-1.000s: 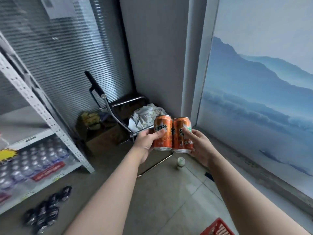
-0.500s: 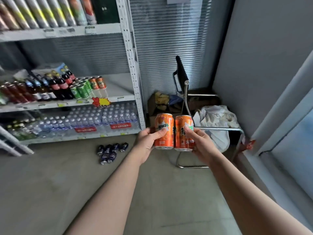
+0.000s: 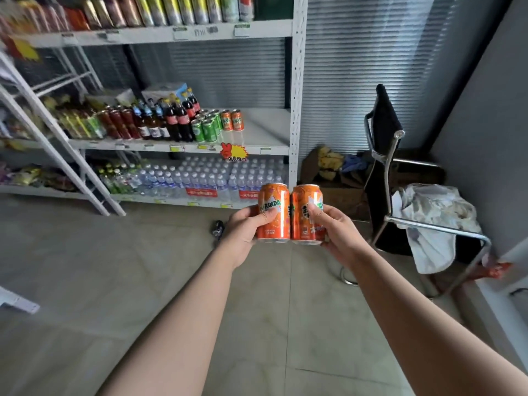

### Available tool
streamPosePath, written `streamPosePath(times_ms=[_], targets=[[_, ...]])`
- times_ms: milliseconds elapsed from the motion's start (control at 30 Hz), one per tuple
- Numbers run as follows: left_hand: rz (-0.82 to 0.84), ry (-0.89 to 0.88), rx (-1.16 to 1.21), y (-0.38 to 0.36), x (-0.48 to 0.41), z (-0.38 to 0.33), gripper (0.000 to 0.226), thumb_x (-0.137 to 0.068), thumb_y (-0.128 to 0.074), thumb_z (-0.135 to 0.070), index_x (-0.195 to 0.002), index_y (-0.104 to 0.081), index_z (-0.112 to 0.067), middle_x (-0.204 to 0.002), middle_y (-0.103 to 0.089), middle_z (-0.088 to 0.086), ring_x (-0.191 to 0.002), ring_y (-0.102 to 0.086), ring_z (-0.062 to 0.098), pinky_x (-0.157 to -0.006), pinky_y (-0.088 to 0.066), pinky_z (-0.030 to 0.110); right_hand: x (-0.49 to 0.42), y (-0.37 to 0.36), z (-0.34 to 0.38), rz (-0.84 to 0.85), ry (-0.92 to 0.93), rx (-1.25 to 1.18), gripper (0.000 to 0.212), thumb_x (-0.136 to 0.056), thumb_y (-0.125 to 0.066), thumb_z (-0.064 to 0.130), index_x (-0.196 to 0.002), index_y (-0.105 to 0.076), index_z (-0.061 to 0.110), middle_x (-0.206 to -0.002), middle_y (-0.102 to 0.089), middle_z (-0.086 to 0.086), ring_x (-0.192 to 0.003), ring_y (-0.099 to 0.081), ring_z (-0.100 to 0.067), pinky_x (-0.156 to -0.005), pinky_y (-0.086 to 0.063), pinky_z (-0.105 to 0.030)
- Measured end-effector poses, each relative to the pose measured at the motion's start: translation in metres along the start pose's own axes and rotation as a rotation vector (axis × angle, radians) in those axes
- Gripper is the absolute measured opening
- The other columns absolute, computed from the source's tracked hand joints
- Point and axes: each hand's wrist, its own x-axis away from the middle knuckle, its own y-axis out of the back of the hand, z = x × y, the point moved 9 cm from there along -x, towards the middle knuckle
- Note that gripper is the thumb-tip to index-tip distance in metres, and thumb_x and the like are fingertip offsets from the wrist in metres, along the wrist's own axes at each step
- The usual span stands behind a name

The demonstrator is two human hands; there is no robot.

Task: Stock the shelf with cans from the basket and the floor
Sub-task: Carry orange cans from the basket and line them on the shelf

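since the earlier frame the view has swung left, bringing the shelf [image 3: 257,132] closer and more central. the left hand [image 3: 245,231] wraps the left orange can [image 3: 273,212]; the right hand [image 3: 335,232] wraps the right orange can [image 3: 305,214]. both cans are upright, touching, held below the middle shelf's two orange cans [image 3: 232,120].

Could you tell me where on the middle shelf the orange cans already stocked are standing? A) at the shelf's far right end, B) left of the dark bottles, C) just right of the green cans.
C: the two orange cans stand directly right of the green cans, with bare middle shelf beyond.
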Motion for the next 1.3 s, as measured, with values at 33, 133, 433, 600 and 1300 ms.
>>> streamPosePath(times_ms=[33,133,433,600,1300], targets=[[-0.003,-0.002,0.001,0.009,-0.002,-0.003,0.035,-0.078,-0.078,-0.017,-0.110,-0.066,-0.008,-0.107,-0.075,0.010,-0.103,-0.069,0.027,-0.092,-0.054,0.042,-0.006,-0.007,-0.003,-0.002,-0.006,-0.002,0.065,-0.075,-0.077,0.041,-0.122,-0.059,-0.001,-0.105,-0.071,-0.019,-0.085,-0.072,-0.026,-0.068,-0.058,-0.035],[0.011,-0.010,0.000,0.029,-0.011,-0.010,0.037,-0.078,-0.077,-0.019,-0.111,-0.065,-0.007,-0.109,-0.074,0.011,-0.104,-0.069,0.027,-0.091,-0.054,0.040,-0.021,-0.025,-0.006,-0.010,-0.017,0.004,0.073,-0.070,-0.081,0.043,-0.125,-0.057,0.000,-0.108,-0.071,-0.019,-0.088,-0.072,-0.027,-0.069,-0.057,-0.035],[0.066,-0.035,-0.020,0.066,-0.054,-0.034,0.047,-0.069,-0.081,-0.025,-0.111,-0.065,-0.009,-0.109,-0.074,0.008,-0.104,-0.069,0.025,-0.095,-0.053,0.044,-0.066,-0.060,-0.006,-0.054,-0.016,0.023,0.056,-0.074,-0.075,0.039,-0.118,-0.061,0.007,-0.106,-0.073,-0.015,-0.086,-0.073,-0.022,-0.067,-0.057,-0.031],[0.069,-0.025,-0.021,0.076,-0.090,-0.044,0.046,-0.067,-0.082,-0.026,-0.108,-0.067,-0.010,-0.106,-0.075,0.008,-0.103,-0.069,0.026,-0.098,-0.051,0.048,-0.100,-0.062,-0.004,-0.090,-0.005,0.010,0.062,-0.072,-0.076,0.040,-0.123,-0.059,0.008,-0.114,-0.072,-0.016,-0.094,-0.072,-0.025,-0.070,-0.057,-0.034],[0.064,-0.014,-0.039,0.128,-0.385,-0.132,0.032,-0.082,-0.073,-0.021,-0.112,-0.066,-0.011,-0.107,-0.075,0.006,-0.103,-0.070,0.022,-0.090,-0.053,0.038,-0.425,-0.079,0.018,-0.050,-0.105,-0.002,0.032,-0.088,-0.069,0.031,-0.112,-0.059,0.013,-0.095,-0.071,-0.004,-0.083,-0.071,-0.016,-0.072,-0.052,-0.033]])
